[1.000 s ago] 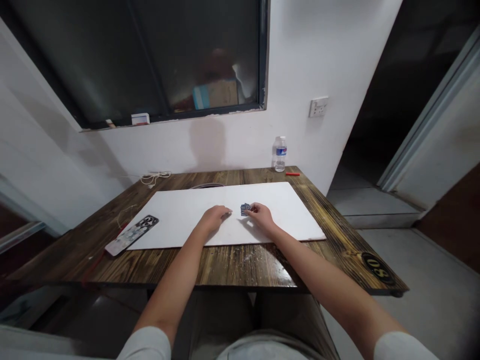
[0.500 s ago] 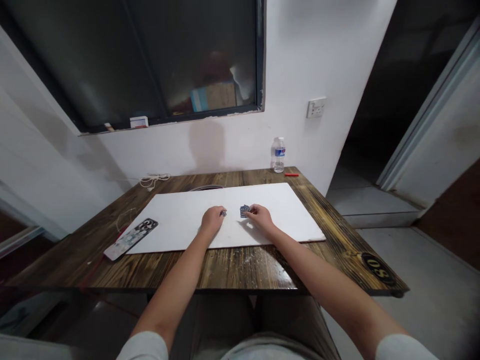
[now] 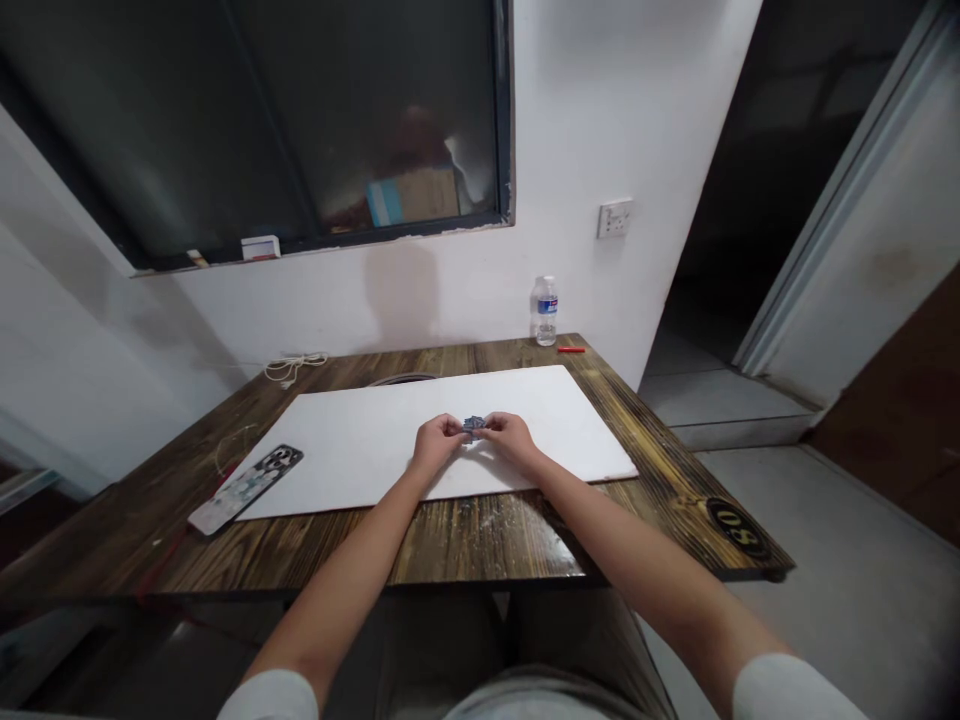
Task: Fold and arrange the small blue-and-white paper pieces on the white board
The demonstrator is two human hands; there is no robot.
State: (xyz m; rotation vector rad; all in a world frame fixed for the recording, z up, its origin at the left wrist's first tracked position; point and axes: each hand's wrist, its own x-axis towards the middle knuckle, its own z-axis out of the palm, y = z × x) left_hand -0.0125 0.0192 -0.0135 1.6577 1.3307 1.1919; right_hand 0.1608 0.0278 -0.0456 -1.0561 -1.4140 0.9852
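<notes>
Between my two hands is a small grey-blue blocky piece (image 3: 473,424), made of what look like stacked parts; its exact kind is too small to make out. My right hand (image 3: 512,436) pinches it from the right side, fingers closed. My left hand (image 3: 437,441) is closed at its left side, with fingertips touching or very near it. Whatever small part the left fingers hold is hidden now. Both hands are just over the white board (image 3: 360,430), which lies flat on the wooden table (image 3: 480,540).
A phone (image 3: 247,490) lies across the board's left corner. Behind the board are a white cable (image 3: 295,368), a water bottle (image 3: 547,312) and a red pen (image 3: 571,350). A round number plate (image 3: 738,527) sits at the table's right corner.
My hands have come together: the left moved right and the right moved left with the blocky piece. The small grey part seen in my left fingers is now hidden. The view shifted slightly.
</notes>
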